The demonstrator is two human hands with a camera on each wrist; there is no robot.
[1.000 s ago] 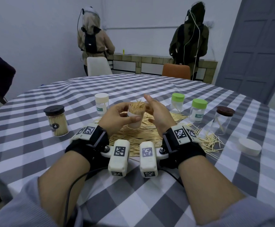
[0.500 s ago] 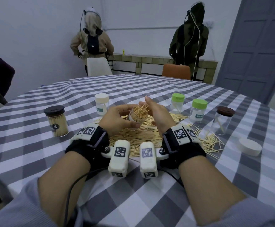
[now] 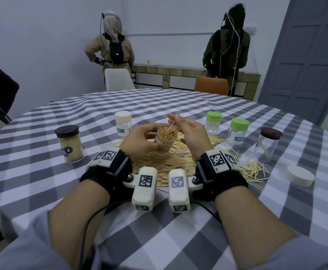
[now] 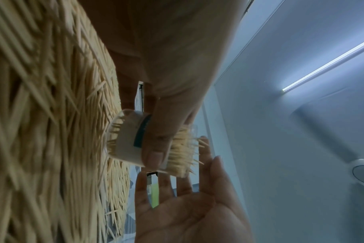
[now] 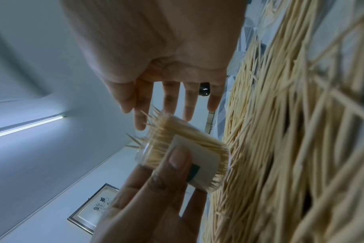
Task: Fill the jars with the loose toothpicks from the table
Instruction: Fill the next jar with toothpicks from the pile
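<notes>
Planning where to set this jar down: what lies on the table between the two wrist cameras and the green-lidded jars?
In the head view, the loose toothpick pile covers the checked tablecloth there.

Left hand (image 3: 143, 142) curled, thumb and fingers gripping; right hand (image 3: 191, 133) at 3 o'clock, fingers straight, spread, palm facing left.
</notes>
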